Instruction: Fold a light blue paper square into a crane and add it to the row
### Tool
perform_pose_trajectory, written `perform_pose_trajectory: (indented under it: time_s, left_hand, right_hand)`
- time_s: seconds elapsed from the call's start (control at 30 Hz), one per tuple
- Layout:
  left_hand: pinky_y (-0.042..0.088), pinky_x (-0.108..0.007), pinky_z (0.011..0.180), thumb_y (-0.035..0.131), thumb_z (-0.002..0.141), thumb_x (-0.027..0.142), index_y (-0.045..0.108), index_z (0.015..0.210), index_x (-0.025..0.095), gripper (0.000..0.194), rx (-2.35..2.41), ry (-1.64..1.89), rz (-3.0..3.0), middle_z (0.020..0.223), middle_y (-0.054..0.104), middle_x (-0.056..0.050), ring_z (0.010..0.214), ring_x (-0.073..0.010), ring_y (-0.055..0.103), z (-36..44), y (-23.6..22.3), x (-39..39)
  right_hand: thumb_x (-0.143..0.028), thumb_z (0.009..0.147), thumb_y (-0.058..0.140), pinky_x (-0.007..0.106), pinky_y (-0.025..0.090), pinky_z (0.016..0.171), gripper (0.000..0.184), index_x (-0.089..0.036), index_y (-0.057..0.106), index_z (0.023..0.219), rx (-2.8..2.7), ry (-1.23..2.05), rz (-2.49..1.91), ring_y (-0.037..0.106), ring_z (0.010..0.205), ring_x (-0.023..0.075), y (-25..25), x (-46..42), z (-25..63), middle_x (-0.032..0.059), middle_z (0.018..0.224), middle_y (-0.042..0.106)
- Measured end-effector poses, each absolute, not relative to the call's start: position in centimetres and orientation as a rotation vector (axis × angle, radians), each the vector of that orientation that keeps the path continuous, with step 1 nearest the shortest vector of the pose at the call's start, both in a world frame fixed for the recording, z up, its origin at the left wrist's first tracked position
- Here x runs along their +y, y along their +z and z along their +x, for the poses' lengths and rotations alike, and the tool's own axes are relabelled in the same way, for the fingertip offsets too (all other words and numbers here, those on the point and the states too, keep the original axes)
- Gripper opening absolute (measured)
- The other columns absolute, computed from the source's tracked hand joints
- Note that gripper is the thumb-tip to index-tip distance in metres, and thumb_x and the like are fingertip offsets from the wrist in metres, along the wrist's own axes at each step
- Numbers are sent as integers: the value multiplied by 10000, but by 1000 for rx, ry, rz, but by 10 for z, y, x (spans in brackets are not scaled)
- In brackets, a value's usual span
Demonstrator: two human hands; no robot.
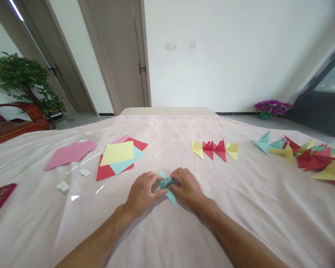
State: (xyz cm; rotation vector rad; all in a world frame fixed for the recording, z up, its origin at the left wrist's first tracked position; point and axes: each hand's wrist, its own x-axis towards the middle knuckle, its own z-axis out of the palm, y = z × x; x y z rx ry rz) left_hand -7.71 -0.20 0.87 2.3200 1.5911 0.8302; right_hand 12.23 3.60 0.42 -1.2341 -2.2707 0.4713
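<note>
Holding a small blue-green folded paper [171, 196] at the middle of the table's [162, 238] width, well short of the far edge. Pinching its left side between thumb and fingers of the left hand [142, 191], and its right side, just beside, between thumb and fingers of the right hand [187, 186]. Cannot tell contact with the cloth beneath.

Toward the left edge, have a fanned pile of pink paper [68, 155]; between it and the hands, a loose stack of coloured sheets [118, 152], yellow uppermost, over blue-green and red. Just in front, have clear plastic [75, 198] and two white tags [85, 172]. Closest to the left edge, have a red flat thing [0, 199], only partly in view.

Beyond the right hand, have a row of four paper birds [214, 150], yellow at both ends, red between. Along the right edge, have an overlapping heap of folded birds [314, 160], red, yellow and blue-green.
</note>
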Motion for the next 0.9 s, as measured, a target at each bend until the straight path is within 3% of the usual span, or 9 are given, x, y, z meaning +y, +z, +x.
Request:
perform_pose_trajectory:
  time_s: [0.07,0.13,0.3,0.43,0.53,0.67,0.8,0.9]
  left_hand:
    - [479,-390,895,703,797,445,670,976,237,277,1626,790,2358,1042,693,-49,997,-244,623,-69,9,-6]
    - [427,-426,989,699,798,449,669,1064,235,342,1646,745,2414,1164,677,-71,1128,-271,584,-65,5,-6]
    - [251,-551,1121,529,884,557,512,1369,217,593,1694,519,2518,1475,478,-114,1378,-329,381,-67,-6,-2]
    - [208,-580,1127,406,890,660,404,1455,205,725,1729,430,2534,1548,355,-138,1436,-342,273,-71,-12,4]
    - [214,-567,1128,425,885,657,411,1449,208,721,1736,461,2519,1546,357,-146,1438,-337,269,-73,-13,7]
    - [332,-484,1078,598,868,484,586,1274,241,474,1754,766,2432,1419,523,-118,1311,-296,454,-72,-4,4]
    - [446,-356,879,653,839,292,699,876,237,80,1721,926,2230,988,686,-43,974,-225,601,-64,4,5]
    - [440,-293,718,642,825,265,661,728,219,109,1709,923,2137,784,645,-7,794,-186,597,-57,3,10]
  right_hand:
    - [-177,761,689,287,387,785,121,-231,725,863,-2262,462,-1237,547,851,172,3,36,123,12,897,642]
    - [-188,771,690,295,386,808,163,-243,728,919,-2275,452,-1229,549,869,176,3,36,123,14,905,639]
    - [-226,759,724,322,384,867,333,-271,700,1088,-2335,429,-1184,541,942,197,8,35,128,33,1019,635]
    - [-229,752,731,329,392,879,360,-250,693,1109,-2347,446,-1151,548,958,204,6,36,132,44,1032,643]
    - [-229,763,722,324,399,869,320,-234,703,1083,-2310,464,-1113,564,941,196,2,38,134,44,1015,657]
    - [-211,802,679,292,412,803,54,-206,719,838,-2220,504,-1123,581,842,176,1,39,133,14,855,671]
    - [-190,823,637,277,413,754,114,-185,666,712,-2151,478,-1178,581,788,170,2,40,131,7,760,651]
    - [-192,832,621,270,411,738,141,-182,656,697,-2143,460,-1190,582,785,168,1,42,132,11,758,649]
